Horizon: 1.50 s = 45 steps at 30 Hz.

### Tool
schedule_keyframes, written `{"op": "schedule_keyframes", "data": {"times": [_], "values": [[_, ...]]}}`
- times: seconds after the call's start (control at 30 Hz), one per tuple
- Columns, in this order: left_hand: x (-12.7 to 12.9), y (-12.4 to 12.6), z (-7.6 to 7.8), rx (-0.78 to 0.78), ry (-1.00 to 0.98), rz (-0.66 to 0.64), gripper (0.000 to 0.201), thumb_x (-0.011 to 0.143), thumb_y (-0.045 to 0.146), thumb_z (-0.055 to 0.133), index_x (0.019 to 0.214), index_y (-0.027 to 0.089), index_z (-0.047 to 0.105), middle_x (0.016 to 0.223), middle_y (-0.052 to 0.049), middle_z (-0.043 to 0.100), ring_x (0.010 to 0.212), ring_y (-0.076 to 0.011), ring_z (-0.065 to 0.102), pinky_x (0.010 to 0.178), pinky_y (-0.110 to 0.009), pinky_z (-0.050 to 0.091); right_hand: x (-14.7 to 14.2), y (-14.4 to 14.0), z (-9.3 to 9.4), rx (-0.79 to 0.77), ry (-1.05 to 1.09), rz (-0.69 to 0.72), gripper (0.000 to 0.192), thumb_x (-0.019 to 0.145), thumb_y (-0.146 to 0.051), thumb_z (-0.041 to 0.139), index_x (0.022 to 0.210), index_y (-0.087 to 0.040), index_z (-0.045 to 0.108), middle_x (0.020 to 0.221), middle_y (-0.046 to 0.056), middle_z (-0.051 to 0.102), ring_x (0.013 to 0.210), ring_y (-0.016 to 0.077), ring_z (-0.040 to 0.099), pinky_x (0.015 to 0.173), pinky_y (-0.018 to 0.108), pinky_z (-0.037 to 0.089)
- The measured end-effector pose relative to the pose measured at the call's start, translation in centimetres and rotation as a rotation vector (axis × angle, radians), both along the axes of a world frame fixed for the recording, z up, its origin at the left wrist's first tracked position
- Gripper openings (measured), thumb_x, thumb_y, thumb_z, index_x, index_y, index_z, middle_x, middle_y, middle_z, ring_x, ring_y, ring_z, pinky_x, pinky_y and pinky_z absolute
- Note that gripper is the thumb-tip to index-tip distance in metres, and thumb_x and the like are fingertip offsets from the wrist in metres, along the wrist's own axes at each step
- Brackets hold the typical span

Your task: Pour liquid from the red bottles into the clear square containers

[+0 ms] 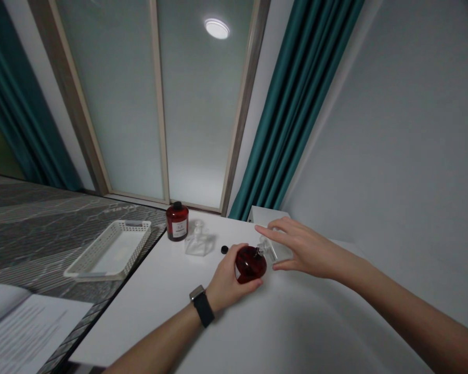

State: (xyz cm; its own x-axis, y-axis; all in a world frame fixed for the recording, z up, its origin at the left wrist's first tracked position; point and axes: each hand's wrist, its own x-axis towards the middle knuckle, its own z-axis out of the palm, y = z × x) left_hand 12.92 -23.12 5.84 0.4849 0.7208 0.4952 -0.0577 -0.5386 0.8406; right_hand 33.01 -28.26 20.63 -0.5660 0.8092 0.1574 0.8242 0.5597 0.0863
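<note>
My left hand [228, 283], with a dark watch on the wrist, is wrapped round a dark red bottle [251, 265]. This bottle is tilted, its uncapped neck pointing up and right. Against or very near that neck is the narrow neck of a clear glass bottle [272, 252], tipped towards the left. My right hand [302, 249] has the clear bottle between thumb and fingers, index finger stretched out over it. Whether liquid is passing between the two cannot be made out. A small black cap [224, 250] lies on the white table [159, 301] beside my left hand.
Towards the back of the table stand a labelled red bottle [177, 223] with a black cap and a stoppered clear glass bottle [197, 244]. On the left, a white perforated basket [119, 275] and an open book [35, 332] rest on a dark patterned surface. A white box-like piece [263, 213] stands behind.
</note>
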Motion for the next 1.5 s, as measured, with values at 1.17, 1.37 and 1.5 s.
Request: {"op": "schedule_keyframes", "data": {"times": [1.17,1.37,1.5], "values": [[-0.06,-0.11,0.05,-0.011,0.004,-0.021,0.067,0.07,0.026,0.079,0.127,0.019,0.045,0.125,-0.012,0.059,0.114,-0.0295,0.058,0.102,-0.048,0.044,0.04,-0.08,0.2,0.061,-0.099,0.046,0.088,0.072,-0.033,0.086,0.147,-0.024,0.042,0.126,0.014,0.061,0.114,0.0311,0.057,0.095,0.049,0.051],[-0.08,-0.12,0.15,-0.012,-0.004,-0.024,0.066,0.07,0.028,0.078,0.126,0.019,0.046,0.123,-0.012,0.06,0.113,-0.0295,0.059,0.101,-0.048,0.046,0.05,-0.09,0.23,0.073,-0.102,0.065,0.086,0.072,-0.033,0.085,0.146,-0.022,0.042,0.124,0.015,0.062,0.112,0.0318,0.058,0.093,0.05,0.052],[-0.05,-0.13,0.15,-0.016,0.001,-0.024,0.066,0.069,0.027,0.079,0.126,0.019,0.046,0.123,-0.011,0.06,0.112,-0.0293,0.059,0.1,-0.048,0.046,0.08,-0.05,0.18,0.083,-0.099,0.071,0.086,0.072,-0.033,0.085,0.146,-0.023,0.042,0.123,0.014,0.063,0.111,0.0314,0.058,0.093,0.05,0.052]]}}
